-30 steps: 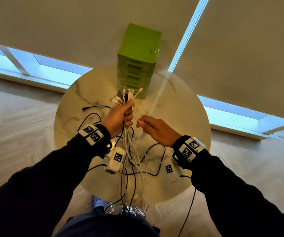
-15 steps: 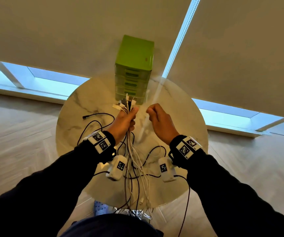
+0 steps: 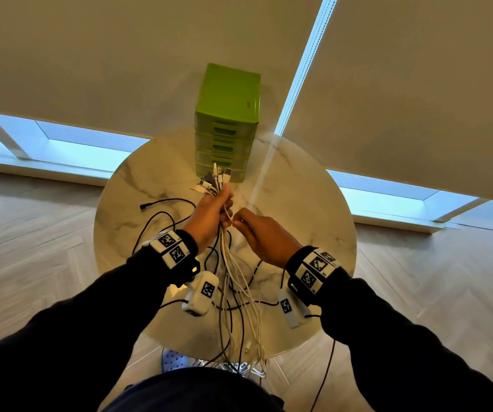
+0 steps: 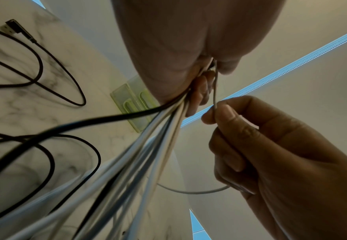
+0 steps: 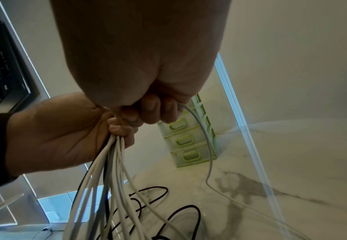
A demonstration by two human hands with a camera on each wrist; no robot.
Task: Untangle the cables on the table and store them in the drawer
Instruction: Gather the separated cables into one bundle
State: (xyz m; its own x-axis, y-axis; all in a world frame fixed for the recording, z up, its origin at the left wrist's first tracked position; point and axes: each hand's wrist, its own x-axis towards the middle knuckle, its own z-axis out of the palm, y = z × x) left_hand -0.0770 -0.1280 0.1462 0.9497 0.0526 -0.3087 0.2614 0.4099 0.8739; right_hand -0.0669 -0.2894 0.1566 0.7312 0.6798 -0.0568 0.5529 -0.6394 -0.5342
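Note:
My left hand [image 3: 212, 214] grips a bundle of several white and black cables [image 3: 236, 281] upright above the round marble table [image 3: 307, 203]. Their plugs [image 3: 214, 179] fan out above my fist, and the strands hang past the table's near edge. My right hand [image 3: 257, 230] sits right beside it and pinches one thin grey cable [image 4: 214, 91] just below the left fist. In the right wrist view that grey cable [image 5: 206, 146] trails down from my fingers to the tabletop. A green drawer unit [image 3: 227, 123] stands at the table's far edge, drawers shut.
Loose black cables [image 3: 162, 215] lie in loops on the table's left half, one ending in a black plug [image 3: 143, 206]. Wood floor surrounds the table. Low windows and pale blinds run behind it. A dark panel [image 5: 2, 68] hangs on the wall at left.
My right hand came up level with the plugs half a second ago, and has since dropped back and closed in against the left fist. The left hand kept its grip on the bundle.

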